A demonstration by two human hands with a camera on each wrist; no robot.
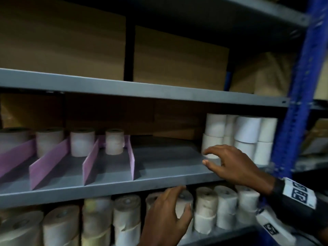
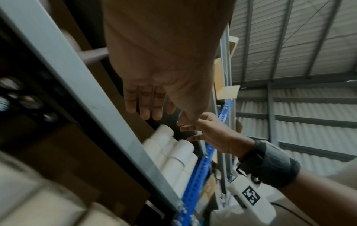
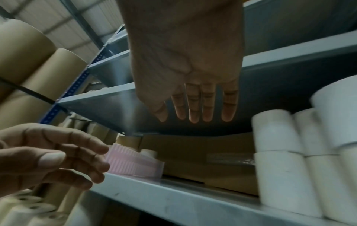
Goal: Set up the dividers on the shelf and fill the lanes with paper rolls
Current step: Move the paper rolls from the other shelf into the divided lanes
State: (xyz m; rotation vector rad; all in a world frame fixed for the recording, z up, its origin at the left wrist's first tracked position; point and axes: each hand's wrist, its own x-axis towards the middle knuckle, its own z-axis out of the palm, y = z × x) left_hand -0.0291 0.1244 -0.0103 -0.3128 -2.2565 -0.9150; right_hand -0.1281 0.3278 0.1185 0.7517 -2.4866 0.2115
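Observation:
Several pink dividers (image 1: 49,160) stand on the grey middle shelf (image 1: 168,162) and form lanes, with a paper roll (image 1: 114,142) or two at the back of each. White rolls (image 1: 246,132) are stacked at the shelf's right end. My right hand (image 1: 209,158) reaches toward them with its fingers spread, holding nothing; its fingers (image 3: 195,110) hang straight beside the white rolls (image 3: 280,168). My left hand (image 1: 179,197) hovers, fingers relaxed, over the beige rolls (image 1: 207,201) on the lower shelf. It grips nothing. The wrist views show the left hand (image 3: 67,157) and its fingers (image 2: 146,107) straight.
Cardboard boxes (image 1: 71,45) fill the upper shelf, and more brown boxes stand behind the lanes. A blue upright post (image 1: 298,103) bounds the shelf on the right. A stretch of the middle shelf between the last divider (image 1: 131,157) and the white rolls is bare.

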